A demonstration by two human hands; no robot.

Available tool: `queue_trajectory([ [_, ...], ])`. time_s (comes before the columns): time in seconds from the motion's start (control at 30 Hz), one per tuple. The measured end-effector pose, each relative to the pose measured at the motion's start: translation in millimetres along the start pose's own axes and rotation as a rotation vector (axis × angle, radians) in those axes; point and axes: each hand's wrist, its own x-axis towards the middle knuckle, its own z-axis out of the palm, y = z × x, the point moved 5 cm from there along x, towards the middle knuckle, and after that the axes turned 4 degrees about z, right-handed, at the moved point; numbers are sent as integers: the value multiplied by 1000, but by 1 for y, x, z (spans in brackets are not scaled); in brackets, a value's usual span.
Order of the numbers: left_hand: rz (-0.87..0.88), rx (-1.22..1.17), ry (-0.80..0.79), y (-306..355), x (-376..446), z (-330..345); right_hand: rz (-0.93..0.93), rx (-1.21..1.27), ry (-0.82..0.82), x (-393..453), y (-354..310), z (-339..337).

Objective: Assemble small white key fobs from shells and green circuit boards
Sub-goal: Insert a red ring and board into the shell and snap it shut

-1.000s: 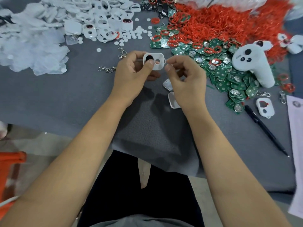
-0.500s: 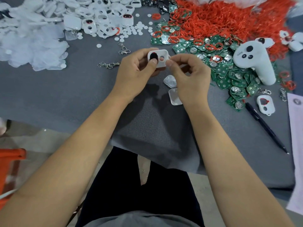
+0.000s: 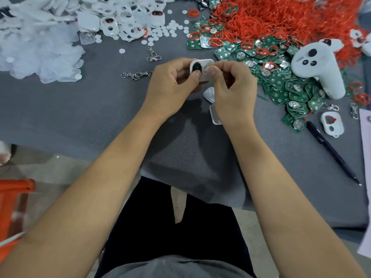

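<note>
**Head view: both hands close on one white fob shell above the grey mat**

Head view, as I watch it remotely: a white shell [image 3: 201,69] sits pinched between two bare hands over the grey mat [image 3: 84,115]. The left hand [image 3: 170,87] grips the shell's left side, its thumb curled onto a black button set in the face, with a sliver of red showing at the button's top edge. The right hand [image 3: 233,89] has its fingers curled in, thumb and forefinger nipping the shell's right side near its round opening; I cannot tell whether something small is held between those fingertips.

Taking the held shell as my landmark: just nearer the person and partly under the right hand lie two more loose white shell pieces [image 3: 209,95]. To its right spreads a heap of green circuit boards [image 3: 281,81], and beyond those, a large pile of red rubber rings [image 3: 271,19]. A white handheld controller [image 3: 319,67] lies on the boards' far right side. Further right and nearer the person rest a single shell with a red ring [image 3: 331,123] and a black pen [image 3: 333,155]. Left of the held shell lie metal key clasps [image 3: 136,74], and beyond them, up and to the left, a mound of white shells [image 3: 120,19] and small white discs [image 3: 166,31], beside a drift of clear plastic pieces [image 3: 40,49].
</note>
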Motion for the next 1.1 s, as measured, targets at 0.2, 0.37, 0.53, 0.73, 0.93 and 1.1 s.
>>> queue_trajectory([
  [0.2, -15, 26, 7, 1, -1, 1, 31, -28, 38, -1, -2, 2],
  [0.37, -14, 27, -1, 1, 0, 0, 39, -59, 47, -3, -5, 2],
  [0.53, -18, 40, -3, 0, 1, 0, 55, -55, 52, -3, -6, 2],
  [0.73, -16, 55, -9, 0, 0, 0, 65, -98, 65, -4, -7, 3],
  [0.93, -9, 61, -10, 2, 0, 0, 78, -106, 65, -4, -5, 4],
  [1.1, -13, 43, -13, 3, 0, 0, 67, -116, 72, -5, -7, 4],
])
